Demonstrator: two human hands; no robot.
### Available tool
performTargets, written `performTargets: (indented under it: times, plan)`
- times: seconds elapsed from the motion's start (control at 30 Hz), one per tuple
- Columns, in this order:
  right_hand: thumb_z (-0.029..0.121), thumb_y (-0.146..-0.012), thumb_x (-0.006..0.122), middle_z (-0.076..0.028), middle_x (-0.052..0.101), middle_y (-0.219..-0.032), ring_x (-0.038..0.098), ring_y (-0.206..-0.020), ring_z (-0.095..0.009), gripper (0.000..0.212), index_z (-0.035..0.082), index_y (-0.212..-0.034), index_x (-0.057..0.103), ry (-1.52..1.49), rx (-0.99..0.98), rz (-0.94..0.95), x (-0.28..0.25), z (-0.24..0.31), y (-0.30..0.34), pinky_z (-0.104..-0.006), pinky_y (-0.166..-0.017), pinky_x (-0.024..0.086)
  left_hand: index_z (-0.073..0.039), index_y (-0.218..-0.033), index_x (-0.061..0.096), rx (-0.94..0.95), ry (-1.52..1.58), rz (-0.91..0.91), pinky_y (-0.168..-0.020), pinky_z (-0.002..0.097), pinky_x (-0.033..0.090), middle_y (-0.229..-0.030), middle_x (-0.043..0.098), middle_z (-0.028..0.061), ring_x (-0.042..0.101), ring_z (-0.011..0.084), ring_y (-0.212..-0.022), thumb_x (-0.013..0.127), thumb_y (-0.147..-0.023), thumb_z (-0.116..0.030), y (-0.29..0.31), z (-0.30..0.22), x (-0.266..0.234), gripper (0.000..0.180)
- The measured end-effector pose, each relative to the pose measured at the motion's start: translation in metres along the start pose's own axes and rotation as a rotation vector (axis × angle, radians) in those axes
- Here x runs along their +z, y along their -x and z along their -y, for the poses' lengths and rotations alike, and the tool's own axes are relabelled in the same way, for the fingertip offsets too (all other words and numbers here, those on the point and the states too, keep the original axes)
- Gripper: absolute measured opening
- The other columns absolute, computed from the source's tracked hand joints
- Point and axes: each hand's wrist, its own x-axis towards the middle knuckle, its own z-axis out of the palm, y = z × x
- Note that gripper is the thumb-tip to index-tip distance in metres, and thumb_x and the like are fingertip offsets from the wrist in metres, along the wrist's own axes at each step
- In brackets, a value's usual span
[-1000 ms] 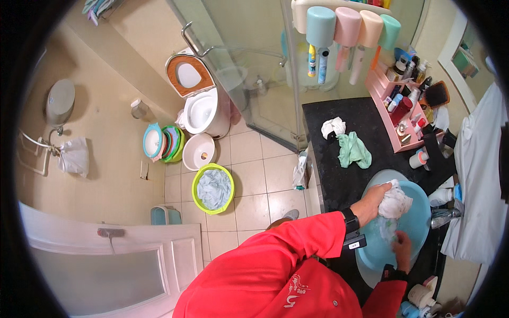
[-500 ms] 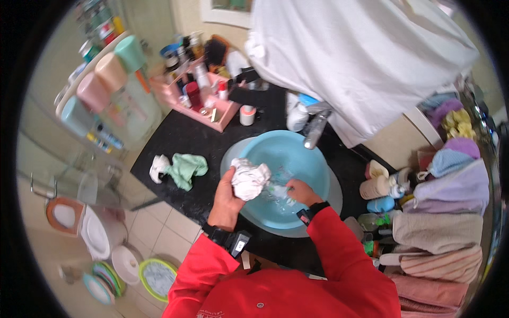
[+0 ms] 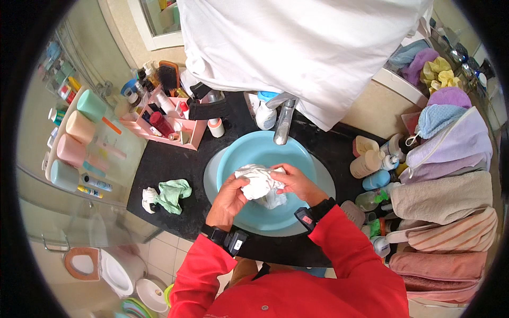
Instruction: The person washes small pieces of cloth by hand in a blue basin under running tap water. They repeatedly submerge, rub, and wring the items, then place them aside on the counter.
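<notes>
A bunched white cloth (image 3: 259, 182) is held between my two hands above a light blue basin (image 3: 303, 157). My left hand (image 3: 227, 197) grips its left side, the fingers curled round it. On its right side, my right hand (image 3: 300, 185) pinches the fabric between thumb and fingers. A paler fold of wet-looking fabric (image 3: 274, 200) hangs or lies below the bunch; whether it belongs to the same cloth I cannot tell. The basin sits in a sink, under a metal faucet (image 3: 284, 123).
On the black counter (image 3: 175, 164), a crumpled green cloth (image 3: 173, 196) and a small white cloth (image 3: 149, 200) lie left. A pink organizer (image 3: 197, 132) stands behind them. Pump bottles (image 3: 366, 164) and hanging towels (image 3: 440, 196) line the right. A white sheet (image 3: 307, 47) drapes behind the faucet.
My right hand has come up from inside the basin and taken hold of the white cloth beside my left hand. The cloth is now over the basin's middle. The view has shifted.
</notes>
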Motion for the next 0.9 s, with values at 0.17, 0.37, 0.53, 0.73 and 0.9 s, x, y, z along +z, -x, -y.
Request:
performTargets:
  times: [0.17, 0.37, 0.53, 0.73, 0.9]
  plan:
    - [0.032, -0.085, 0.059, -0.002, 0.057, -0.103, 0.055, -0.090, -0.012, 0.044, 0.004, -0.118, 0.048, 0.037, -0.041, -0.034, -0.016, 0.022, 0.009, -0.0281, -0.067, 0.048, 0.002, -0.119, 0.049, -0.015, -0.065, -0.008, -0.087, 0.0382, 0.050, -0.114, 0.058, 0.0144, 0.060, 0.0256, -0.102, 0.053, -0.086, -0.013, -0.025, -0.012, 0.011, 0.036]
    - [0.020, -0.086, 0.058, -0.002, 0.059, -0.100, 0.056, -0.086, -0.010, 0.036, 0.006, -0.117, 0.048, -0.091, -0.267, -0.043, -0.017, 0.064, 0.007, -0.0242, -0.066, 0.045, 0.002, -0.118, 0.050, 0.072, 0.014, 0.072, -0.087, 0.0342, 0.050, -0.113, 0.059, 0.0131, 0.060, 0.0232, -0.101, 0.053, -0.088, -0.018, -0.067, -0.044, 0.055, 0.036]
    - [0.012, -0.086, 0.056, -0.003, 0.060, -0.096, 0.057, -0.080, -0.009, 0.032, 0.003, -0.116, 0.050, -0.223, -0.350, -0.131, -0.028, 0.091, -0.021, -0.0229, -0.063, 0.045, 0.005, -0.120, 0.046, 0.239, 0.016, 0.143, -0.088, 0.0322, 0.050, -0.115, 0.056, 0.0158, 0.057, 0.0229, -0.104, 0.051, -0.085, -0.004, -0.094, -0.067, 0.078, 0.037]
    - [0.018, -0.083, 0.059, -0.005, 0.062, -0.099, 0.060, -0.077, -0.011, 0.038, 0.003, -0.117, 0.051, -0.125, -0.436, -0.358, -0.049, 0.108, -0.055, -0.0242, -0.059, 0.046, 0.006, -0.126, 0.039, 0.351, 0.000, -0.033, -0.089, 0.0325, 0.050, -0.116, 0.054, 0.0173, 0.057, 0.0226, -0.103, 0.056, -0.081, 0.004, -0.140, -0.081, 0.082, 0.048]
    - [0.022, -0.079, 0.064, -0.007, 0.064, -0.091, 0.061, -0.078, -0.015, 0.036, 0.000, -0.107, 0.058, 0.065, -0.357, -0.555, -0.064, 0.096, -0.073, -0.0287, -0.065, 0.048, 0.003, -0.122, 0.047, 0.345, -0.110, -0.082, -0.077, 0.0292, 0.052, -0.108, 0.060, 0.0108, 0.061, 0.0193, -0.094, 0.060, -0.081, 0.000, -0.163, -0.074, 0.078, 0.043]
